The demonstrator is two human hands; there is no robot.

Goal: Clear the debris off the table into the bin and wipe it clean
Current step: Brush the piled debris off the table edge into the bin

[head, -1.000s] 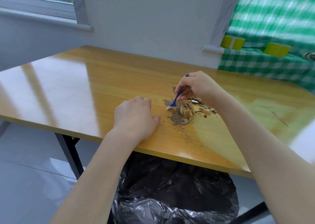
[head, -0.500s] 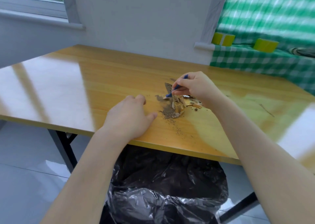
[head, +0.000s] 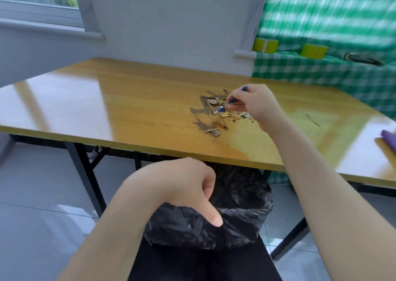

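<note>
Head view: the right hand reaches out over the tabletop and pinches a small blue tool between thumb and fingertips, the fingers closed snugly round its thin handle. The tool slants down to the left, and its pale tip sits in the debris, a loose scatter of tan flakes, chips and grey dust on the right-centre part of the wood, well back from the near edge. A smaller clump of the same debris lies slightly nearer the edge. The left hand is off the tabletop, below its near edge and well apart from the right hand. Its fingers are curled in under the palm and the thumb points downward; the inside of the palm is hidden. Right beneath it stands the bin, lined with a crinkled black bag and tucked partly under the tabletop. At the far right edge a purple object lies on the wood, cut off by the frame. Behind, two yellow tape rolls sit on a green checked cloth.
</note>
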